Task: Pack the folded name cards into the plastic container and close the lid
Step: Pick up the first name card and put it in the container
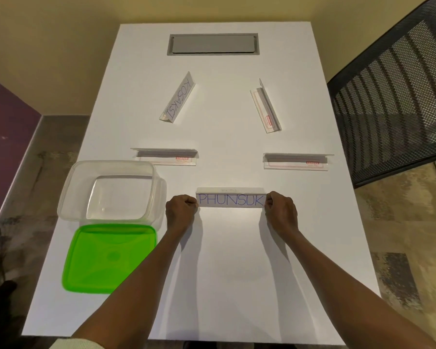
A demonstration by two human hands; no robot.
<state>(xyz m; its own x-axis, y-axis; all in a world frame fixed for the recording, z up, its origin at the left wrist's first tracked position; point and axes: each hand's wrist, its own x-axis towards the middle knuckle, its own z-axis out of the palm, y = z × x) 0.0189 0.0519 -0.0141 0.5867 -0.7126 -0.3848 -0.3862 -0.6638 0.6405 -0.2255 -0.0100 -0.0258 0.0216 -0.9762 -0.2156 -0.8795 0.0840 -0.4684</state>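
Observation:
A folded name card reading PHUNSUK (231,199) stands near the middle of the white table (219,260). My left hand (181,210) pinches its left end and my right hand (280,212) pinches its right end. Several other clear name cards lie farther back: one reading KOSAKSI (178,98), an angled one (266,108) at the right, one (165,156) behind the container, and one (296,161) at the right. The clear plastic container (111,190) sits open and empty at the left. Its green lid (110,258) lies flat in front of it.
A grey cable hatch (213,44) is set into the table's far end. A black mesh chair (398,96) stands at the right side. The table's left edge runs close to the container and lid.

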